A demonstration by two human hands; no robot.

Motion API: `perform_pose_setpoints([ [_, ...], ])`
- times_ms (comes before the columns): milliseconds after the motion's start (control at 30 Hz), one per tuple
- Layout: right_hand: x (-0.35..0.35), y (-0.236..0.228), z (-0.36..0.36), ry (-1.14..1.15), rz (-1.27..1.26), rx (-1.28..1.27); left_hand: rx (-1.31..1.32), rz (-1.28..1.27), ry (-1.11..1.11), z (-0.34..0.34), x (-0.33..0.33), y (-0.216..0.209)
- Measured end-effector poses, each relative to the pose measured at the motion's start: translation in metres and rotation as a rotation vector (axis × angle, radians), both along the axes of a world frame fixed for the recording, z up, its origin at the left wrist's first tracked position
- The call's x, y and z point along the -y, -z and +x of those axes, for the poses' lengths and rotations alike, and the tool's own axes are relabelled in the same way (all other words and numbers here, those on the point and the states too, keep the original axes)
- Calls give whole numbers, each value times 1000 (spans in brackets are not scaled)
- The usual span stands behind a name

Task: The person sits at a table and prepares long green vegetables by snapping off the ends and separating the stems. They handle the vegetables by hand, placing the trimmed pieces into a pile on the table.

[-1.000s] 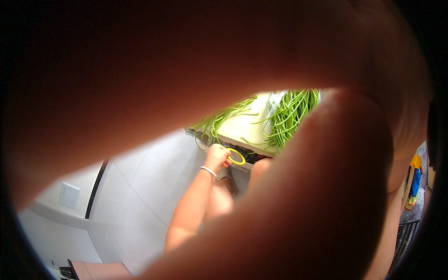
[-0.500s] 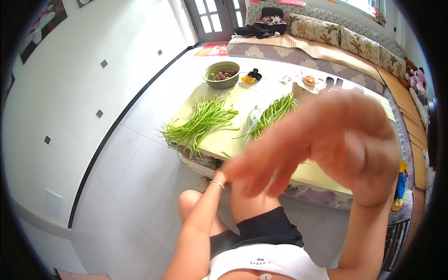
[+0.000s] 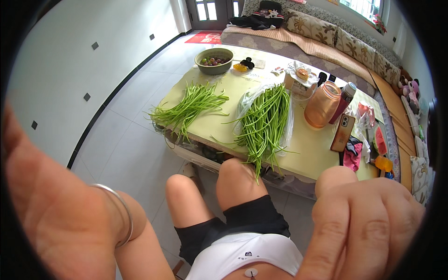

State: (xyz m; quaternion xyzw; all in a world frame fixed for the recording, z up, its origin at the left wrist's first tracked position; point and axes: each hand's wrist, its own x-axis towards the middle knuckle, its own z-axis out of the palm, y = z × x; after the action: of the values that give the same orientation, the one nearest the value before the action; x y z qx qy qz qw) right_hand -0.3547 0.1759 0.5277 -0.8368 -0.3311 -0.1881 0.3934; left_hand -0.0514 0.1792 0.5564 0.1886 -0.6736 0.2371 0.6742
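My left hand [image 3: 51,205], a silver bangle at its wrist, is raised close at the left edge. Its palm side shows, but its fingers run out of the picture. My right hand [image 3: 368,219] is also close up, at the lower right. Its fingers are curled and pressed together, and whatever they may hold is hidden. Beyond both hands, long green vegetable stems lie on the low table [image 3: 219,126] in two heaps: a loose left heap [image 3: 191,107] and a thicker right heap [image 3: 266,121] on a clear plastic bag [image 3: 242,103]. Neither hand touches them.
A green colander [image 3: 213,67] of grapes stands at the far left of the table. Toward the right are an orange translucent jar [image 3: 322,107], a dark bottle [image 3: 344,100], a leaning phone [image 3: 343,133] and a watermelon piece [image 3: 380,141]. A cushioned sofa [image 3: 303,58] runs behind.
My left hand has risen from beside the table to the left edge. My right hand has moved down and right from in front of the table, uncovering the right heap, jar and phone.
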Motion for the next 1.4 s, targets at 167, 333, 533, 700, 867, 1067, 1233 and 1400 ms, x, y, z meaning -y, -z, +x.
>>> perform_pose_setpoints([
  [167,14,4,5,148,93,41,60,15,-120,9,-9,-2],
  [333,22,6,2,469,284,122,58,29,-129,9,-3,-1],
  [533,15,38,20,612,457,110,92,47,-206,12,-12,-8],
  [700,5,76,56,595,553,13,86,80,-234,15,-13,-5],
  [867,16,71,62,583,537,-45,77,86,-230,11,-10,-10],
  [1067,-2,67,59,535,501,27,106,111,-242,15,-13,-9],
  [1233,-7,28,44,462,362,231,104,98,-248,16,-11,-13],
  [1400,-24,3,34,329,210,432,103,87,-239,12,-11,-10],
])
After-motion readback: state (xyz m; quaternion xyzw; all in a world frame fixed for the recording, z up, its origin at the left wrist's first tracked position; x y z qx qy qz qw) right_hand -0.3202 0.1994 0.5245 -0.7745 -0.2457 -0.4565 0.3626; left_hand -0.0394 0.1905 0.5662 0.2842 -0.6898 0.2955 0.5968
